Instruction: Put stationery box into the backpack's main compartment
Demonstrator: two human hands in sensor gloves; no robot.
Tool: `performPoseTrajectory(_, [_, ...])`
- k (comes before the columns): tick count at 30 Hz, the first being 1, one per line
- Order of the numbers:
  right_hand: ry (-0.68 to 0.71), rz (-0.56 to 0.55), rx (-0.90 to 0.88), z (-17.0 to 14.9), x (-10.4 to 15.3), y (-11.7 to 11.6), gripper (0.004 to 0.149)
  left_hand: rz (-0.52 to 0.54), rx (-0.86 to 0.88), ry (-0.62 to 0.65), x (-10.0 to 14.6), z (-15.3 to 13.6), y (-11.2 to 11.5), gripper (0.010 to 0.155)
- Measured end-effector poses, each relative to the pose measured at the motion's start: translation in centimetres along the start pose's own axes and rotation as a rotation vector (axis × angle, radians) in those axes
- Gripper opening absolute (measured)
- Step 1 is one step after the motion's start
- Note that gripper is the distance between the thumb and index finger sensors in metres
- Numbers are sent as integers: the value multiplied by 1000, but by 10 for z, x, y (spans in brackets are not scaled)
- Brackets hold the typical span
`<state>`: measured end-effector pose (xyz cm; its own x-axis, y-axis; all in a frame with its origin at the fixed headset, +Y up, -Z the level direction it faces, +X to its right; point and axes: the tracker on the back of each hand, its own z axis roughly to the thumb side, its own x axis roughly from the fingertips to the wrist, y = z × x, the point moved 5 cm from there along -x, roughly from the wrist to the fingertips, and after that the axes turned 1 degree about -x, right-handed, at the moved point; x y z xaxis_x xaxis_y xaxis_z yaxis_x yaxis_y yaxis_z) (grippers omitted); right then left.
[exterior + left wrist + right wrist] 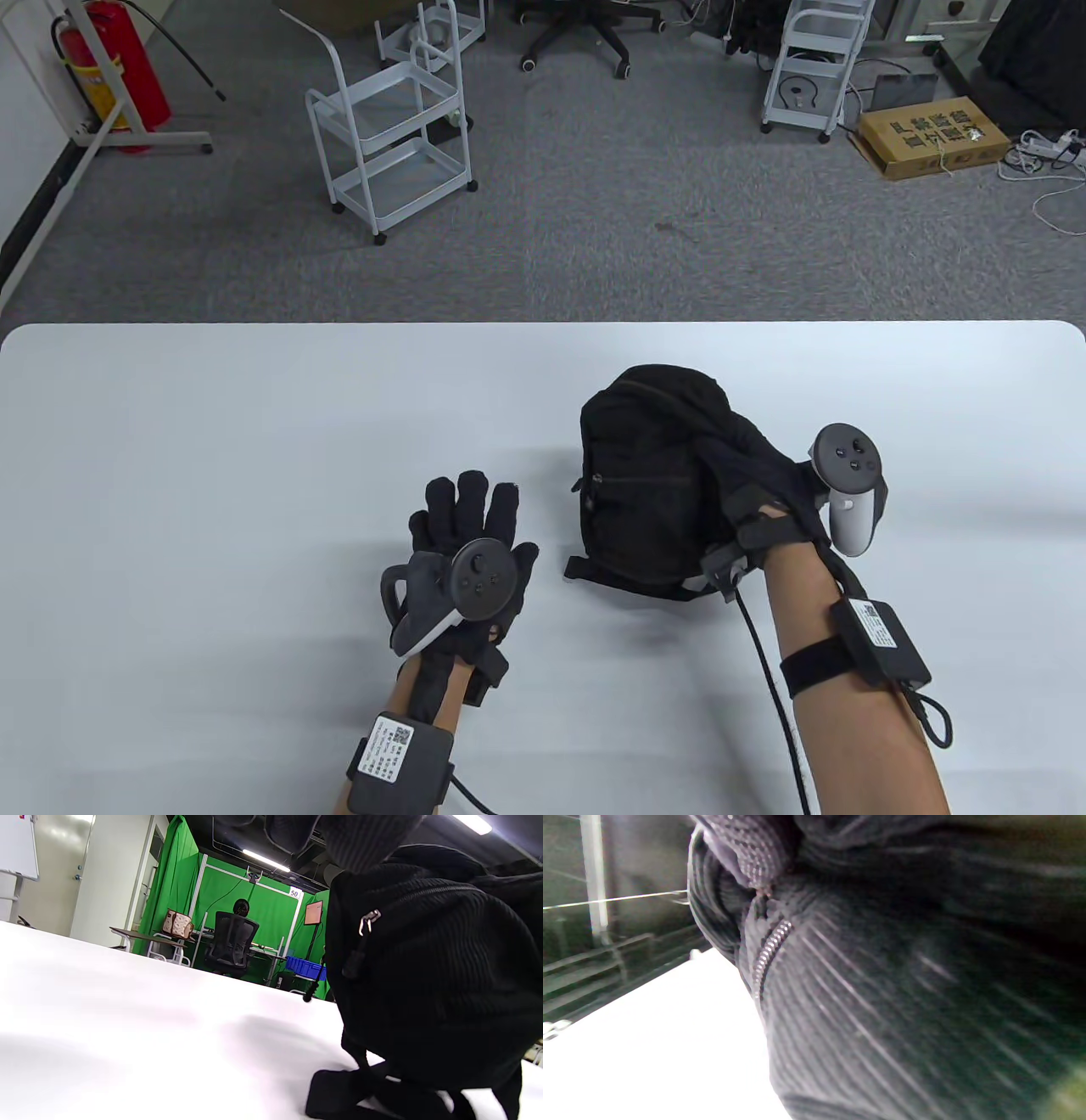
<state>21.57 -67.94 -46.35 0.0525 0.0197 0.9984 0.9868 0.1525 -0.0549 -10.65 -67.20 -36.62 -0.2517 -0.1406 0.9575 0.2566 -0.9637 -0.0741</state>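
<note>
A black backpack (649,492) stands on the white table (212,441), right of centre. My right hand (755,475) lies over its upper right side and grips the fabric; the black glove blends into the bag. In the right wrist view the backpack (903,1005) fills the frame, with a zipper line (768,950) in sight. My left hand (462,518) is open with fingers spread, just left of the bag and apart from it. The left wrist view shows the backpack (424,984), a zipper pull (368,921) and a strap (339,1090) on the table. No stationery box is in view.
The table's far edge (543,324) runs across the middle of the table view, with grey carpet beyond. A white cart (390,144) and a cardboard box (933,136) stand on the floor, away from the table.
</note>
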Motion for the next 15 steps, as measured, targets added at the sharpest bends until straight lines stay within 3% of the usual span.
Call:
performPoseTrajectory(9, [-270, -23, -67, -55, -31, 1, 54, -61, -32, -11, -1, -1, 13, 75])
performPoseTrajectory(15, [-345, -126, 75, -75, -34, 25, 73, -89, -35, -15, -2, -1, 20, 76])
